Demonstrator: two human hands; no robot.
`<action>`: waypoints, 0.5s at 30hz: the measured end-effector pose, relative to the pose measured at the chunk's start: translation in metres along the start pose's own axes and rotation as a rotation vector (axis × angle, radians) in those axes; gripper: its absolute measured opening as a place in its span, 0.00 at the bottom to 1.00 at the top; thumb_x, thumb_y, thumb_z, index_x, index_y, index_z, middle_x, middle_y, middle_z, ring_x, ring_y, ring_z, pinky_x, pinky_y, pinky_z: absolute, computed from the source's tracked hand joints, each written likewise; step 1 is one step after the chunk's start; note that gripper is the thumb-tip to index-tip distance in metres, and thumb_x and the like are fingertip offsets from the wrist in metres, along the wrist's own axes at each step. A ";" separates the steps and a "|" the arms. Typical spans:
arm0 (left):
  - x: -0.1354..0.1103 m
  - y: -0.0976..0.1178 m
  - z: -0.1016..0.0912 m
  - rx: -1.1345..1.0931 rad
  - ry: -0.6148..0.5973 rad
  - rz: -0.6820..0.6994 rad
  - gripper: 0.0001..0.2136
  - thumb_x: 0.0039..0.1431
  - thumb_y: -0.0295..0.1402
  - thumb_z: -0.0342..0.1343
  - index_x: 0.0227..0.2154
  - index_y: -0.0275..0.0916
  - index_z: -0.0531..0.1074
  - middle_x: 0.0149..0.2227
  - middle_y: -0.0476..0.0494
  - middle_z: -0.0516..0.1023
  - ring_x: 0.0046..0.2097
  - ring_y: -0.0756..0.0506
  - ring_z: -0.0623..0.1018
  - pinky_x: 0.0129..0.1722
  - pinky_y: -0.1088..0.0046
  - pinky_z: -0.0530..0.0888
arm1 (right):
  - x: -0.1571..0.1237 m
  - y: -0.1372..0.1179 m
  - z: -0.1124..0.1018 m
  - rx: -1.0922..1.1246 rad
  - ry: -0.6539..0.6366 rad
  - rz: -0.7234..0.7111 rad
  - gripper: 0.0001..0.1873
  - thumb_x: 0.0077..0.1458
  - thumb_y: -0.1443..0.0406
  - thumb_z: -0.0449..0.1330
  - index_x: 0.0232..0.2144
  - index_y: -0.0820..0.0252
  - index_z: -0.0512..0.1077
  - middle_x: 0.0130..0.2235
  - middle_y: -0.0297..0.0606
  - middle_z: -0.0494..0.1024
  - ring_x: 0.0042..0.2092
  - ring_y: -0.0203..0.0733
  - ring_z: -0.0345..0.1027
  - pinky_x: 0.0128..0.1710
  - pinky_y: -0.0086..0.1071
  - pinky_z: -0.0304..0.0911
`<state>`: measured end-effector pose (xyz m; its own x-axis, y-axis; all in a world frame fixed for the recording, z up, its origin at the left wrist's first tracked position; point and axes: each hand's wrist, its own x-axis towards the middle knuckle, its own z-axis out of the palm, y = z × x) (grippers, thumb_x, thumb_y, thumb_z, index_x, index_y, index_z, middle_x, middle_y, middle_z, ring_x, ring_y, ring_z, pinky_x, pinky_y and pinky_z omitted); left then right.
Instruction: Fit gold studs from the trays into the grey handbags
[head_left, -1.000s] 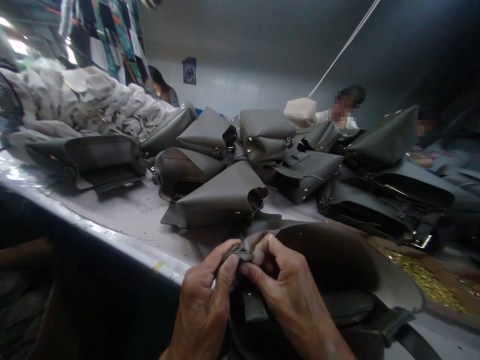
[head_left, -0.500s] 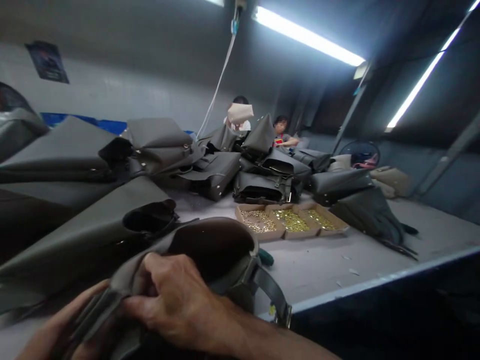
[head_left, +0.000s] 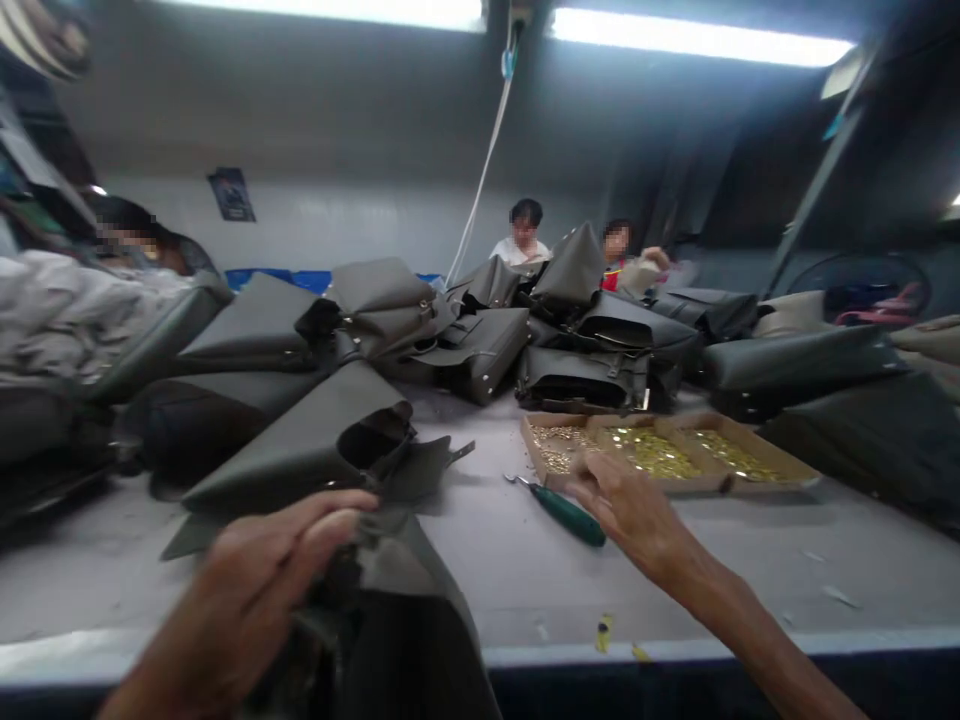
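Note:
My left hand [head_left: 259,590] is closed on the edge of a dark grey-green bag [head_left: 420,650] at the bottom of the view. Part of that bag lies in shadow and below the frame. My right hand [head_left: 619,495], slightly blurred, is at the near edge of a cardboard tray [head_left: 724,485] with three compartments. Its fingers are bent together by the left compartment, which contains small gold metal pieces [head_left: 555,450]; whatever they pinch is hidden. Just left of this hand, a hook tool with a green handle [head_left: 568,515] rests on the table.
Grey-green bags [head_left: 300,440] are piled on the left and at the back, with more bags [head_left: 810,370] on the right. Yellow scraps [head_left: 604,632] lie near the table's front edge [head_left: 675,645]. Several people sit beyond the table. A white cord [head_left: 487,160] hangs down.
My right hand has let go of the bag and moved right to the tray. The left hand keeps hold of the bag. The view has turned left, and the green-handled tool is now uncovered.

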<state>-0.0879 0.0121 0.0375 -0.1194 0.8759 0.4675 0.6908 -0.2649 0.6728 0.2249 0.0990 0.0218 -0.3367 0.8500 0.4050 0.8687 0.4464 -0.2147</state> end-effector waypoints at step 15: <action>0.046 0.039 0.048 -0.110 -0.638 0.077 0.09 0.65 0.37 0.45 0.36 0.41 0.69 0.25 0.56 0.64 0.28 0.52 0.65 0.29 0.76 0.58 | -0.021 0.023 -0.004 0.291 0.106 -0.013 0.18 0.58 0.55 0.53 0.46 0.57 0.71 0.39 0.42 0.80 0.36 0.48 0.75 0.30 0.35 0.71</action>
<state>-0.0322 0.0610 0.0579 0.3978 0.9112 0.1070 0.5994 -0.3464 0.7216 0.2530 0.0905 0.0119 -0.2943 0.8165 0.4968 0.7190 0.5316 -0.4478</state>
